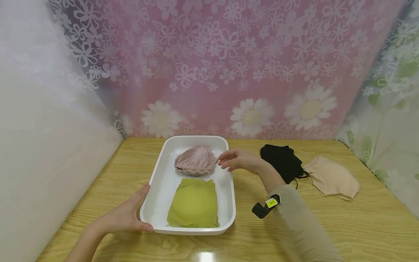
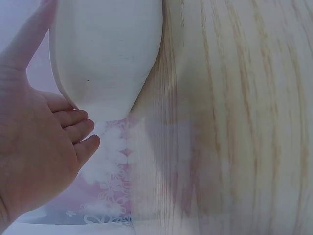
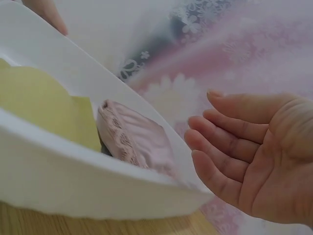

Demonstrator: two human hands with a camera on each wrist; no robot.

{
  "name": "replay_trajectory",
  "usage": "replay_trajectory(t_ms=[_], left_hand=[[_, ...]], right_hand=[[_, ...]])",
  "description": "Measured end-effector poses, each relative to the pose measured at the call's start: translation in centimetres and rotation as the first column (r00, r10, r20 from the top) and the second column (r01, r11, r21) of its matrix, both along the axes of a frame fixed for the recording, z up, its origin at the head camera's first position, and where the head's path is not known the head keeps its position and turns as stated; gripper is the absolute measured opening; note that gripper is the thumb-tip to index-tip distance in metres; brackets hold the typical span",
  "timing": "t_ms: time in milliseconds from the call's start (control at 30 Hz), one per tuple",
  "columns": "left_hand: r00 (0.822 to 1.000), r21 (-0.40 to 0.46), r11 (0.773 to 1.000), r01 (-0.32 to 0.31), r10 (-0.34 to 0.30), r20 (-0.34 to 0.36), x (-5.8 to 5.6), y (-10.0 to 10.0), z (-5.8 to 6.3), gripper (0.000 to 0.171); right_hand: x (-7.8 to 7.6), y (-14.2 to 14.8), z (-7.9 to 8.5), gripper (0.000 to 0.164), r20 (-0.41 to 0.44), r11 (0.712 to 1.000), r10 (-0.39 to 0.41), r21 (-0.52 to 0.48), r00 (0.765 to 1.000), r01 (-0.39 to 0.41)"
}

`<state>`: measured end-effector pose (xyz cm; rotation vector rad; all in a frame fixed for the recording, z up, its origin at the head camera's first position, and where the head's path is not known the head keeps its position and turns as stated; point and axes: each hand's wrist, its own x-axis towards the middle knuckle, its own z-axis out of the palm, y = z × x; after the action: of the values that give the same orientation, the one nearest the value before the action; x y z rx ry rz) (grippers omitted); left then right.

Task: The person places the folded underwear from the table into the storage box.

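Observation:
A white rectangular tray (image 1: pixel 156 203) stands on the table. At its back lies a folded pink satin bra (image 1: pixel 196 160) with lace trim (image 3: pixel 122 139). In front of the bra is a folded yellow-green garment (image 1: pixel 193 203). My left hand (image 1: pixel 122 214) touches the tray's near left corner, thumb along the front and fingers along the side; the left wrist view shows its palm and fingers (image 2: pixel 73 120) at the rim. My right hand (image 1: pixel 240 160) is over the tray's right rim beside the bra, fingers loosely bent and holding nothing.
Right of the tray, a black folded garment (image 1: pixel 281 162) with thin straps lies on the wooden table (image 1: pixel 370 222). Beside it is a beige folded garment (image 1: pixel 332 178). A floral pink curtain (image 1: pixel 209 72) hangs behind the table, with a white sheet (image 1: pixel 49 145) at the left.

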<state>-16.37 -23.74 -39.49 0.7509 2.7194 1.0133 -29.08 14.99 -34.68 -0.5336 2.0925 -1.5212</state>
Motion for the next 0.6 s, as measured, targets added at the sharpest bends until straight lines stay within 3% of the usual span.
replay_trajectory(t_ms=[133,367,600], left_hand=[[1.000,0.001,1.000,0.001,-0.001,0.008,0.1,0.0,0.1,0.123],[1.000,0.002,1.000,0.000,0.000,0.018,0.3,0.2,0.2,0.122],[1.000,0.007,1.000,0.008,-0.008,0.007,0.4,0.2,0.3,0.121]], right_hand=[[0.3,2.4,0.0,0.052,0.012,0.997,-0.070,-0.027,0.997,0.070],[0.9,7.7,-0.3,0.053,-0.100,0.993,-0.121,-0.025,0.988,0.119],[1.3,12.6,0.2,0.057,-0.136,0.979,-0.202,-0.029,0.970,0.200]])
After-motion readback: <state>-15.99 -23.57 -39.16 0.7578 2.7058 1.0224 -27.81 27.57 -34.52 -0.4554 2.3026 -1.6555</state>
